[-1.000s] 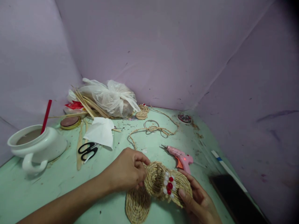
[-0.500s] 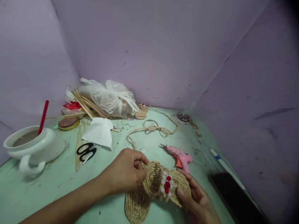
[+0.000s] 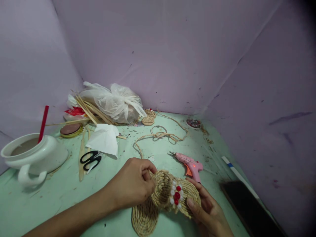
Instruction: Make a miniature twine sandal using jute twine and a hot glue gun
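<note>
Head view shows a woven, slipper-shaped piece [image 3: 161, 186] between the two hands at the near side of the green table [image 3: 108, 219], partly over a second woven oval [image 3: 145, 219]. The right hand [image 3: 209, 210] grips its right end, thumb on top and fingers around the far edge. The left hand [image 3: 135, 181] has its fingers curled at the left edge; whether they pinch the weave or a strand is hidden. A hard pull there could spread the coiled rows, and the right thumb, near the red and white beads [image 3: 177, 195], could dislodge one if they are loosely fixed. The pink glue gun [image 3: 189, 162], its red light lit, lies just beyond the right fingers; a careless shift could knock it and swing the nozzle, probably hot, toward the left hand. The cord [image 3: 174, 140] running behind that hand could snag and drag the ring [image 3: 159, 126].
</note>
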Tool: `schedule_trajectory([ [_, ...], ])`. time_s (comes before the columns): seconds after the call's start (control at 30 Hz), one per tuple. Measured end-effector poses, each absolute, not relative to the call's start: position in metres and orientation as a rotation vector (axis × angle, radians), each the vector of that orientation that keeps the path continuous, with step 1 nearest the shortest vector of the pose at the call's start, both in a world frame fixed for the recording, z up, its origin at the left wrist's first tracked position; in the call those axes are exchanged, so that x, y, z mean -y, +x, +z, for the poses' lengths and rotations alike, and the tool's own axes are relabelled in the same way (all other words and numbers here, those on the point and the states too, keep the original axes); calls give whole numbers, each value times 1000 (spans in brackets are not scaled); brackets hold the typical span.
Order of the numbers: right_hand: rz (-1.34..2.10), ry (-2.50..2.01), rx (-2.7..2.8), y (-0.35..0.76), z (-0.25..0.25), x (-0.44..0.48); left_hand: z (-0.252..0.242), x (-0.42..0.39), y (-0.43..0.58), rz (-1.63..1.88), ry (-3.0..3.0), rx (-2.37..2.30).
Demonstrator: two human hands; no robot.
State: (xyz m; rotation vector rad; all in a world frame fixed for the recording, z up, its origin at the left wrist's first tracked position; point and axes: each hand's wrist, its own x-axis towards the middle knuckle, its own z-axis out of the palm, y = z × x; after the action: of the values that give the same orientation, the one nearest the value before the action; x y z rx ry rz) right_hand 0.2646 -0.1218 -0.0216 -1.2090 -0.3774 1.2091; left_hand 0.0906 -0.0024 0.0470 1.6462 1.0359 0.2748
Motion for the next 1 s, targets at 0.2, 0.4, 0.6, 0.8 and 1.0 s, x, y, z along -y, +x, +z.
schedule_trajectory([
  [0.2,1206,-1229,376,263,-21,122,46,5,92,286,1713,-1087],
  [0.4,1238,-1198,367,266,-21,122,48,9,91,299,1724,-1073],
  [0.6,1287,-1213,373,269,-17,123,47,11,92,330,1766,-1113],
  [0.8,1291,-1204,392,269,-19,123,46,12,93,327,1830,-1139],
  [1.0,1296,-1207,389,269,-19,125,46,11,92,323,1843,-1126],
])
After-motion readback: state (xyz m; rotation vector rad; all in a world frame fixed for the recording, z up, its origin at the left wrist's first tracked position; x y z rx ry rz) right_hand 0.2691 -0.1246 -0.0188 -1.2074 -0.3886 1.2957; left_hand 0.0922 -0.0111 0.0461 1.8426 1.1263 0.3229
